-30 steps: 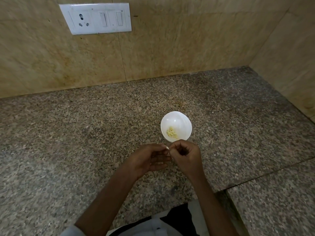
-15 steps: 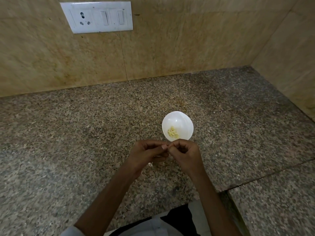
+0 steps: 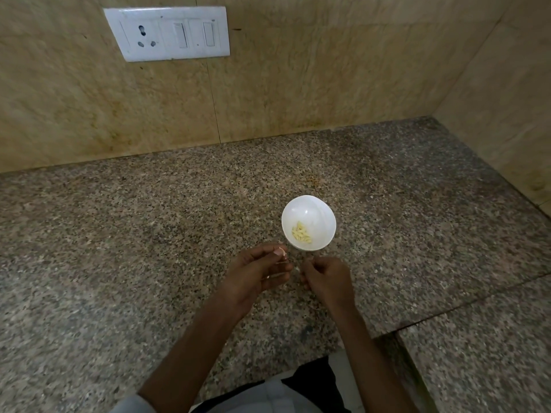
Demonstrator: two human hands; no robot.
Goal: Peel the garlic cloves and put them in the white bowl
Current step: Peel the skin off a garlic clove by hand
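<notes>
Nothing legible anywhere; the white switch plate (image 3: 167,34) shows no readable marking.

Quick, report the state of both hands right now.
Left hand: pinches a small pale garlic clove between thumb and finger.
Right hand: fingers curled; whether they pinch anything cannot be told.

**Peeled cloves in the bowl, one piece in hand**

A small round white bowl (image 3: 308,204) stands upright on the speckled granite bench (image 3: 149,234). Low on its near-left side lies a loose heap of pale-yellow peeled garlic cloves (image 3: 301,233). Just beside its near rim, a small pale piece (image 3: 281,251), clove or skin unclear, sits in the left hand's (image 3: 256,272) fingertip grip.
</notes>
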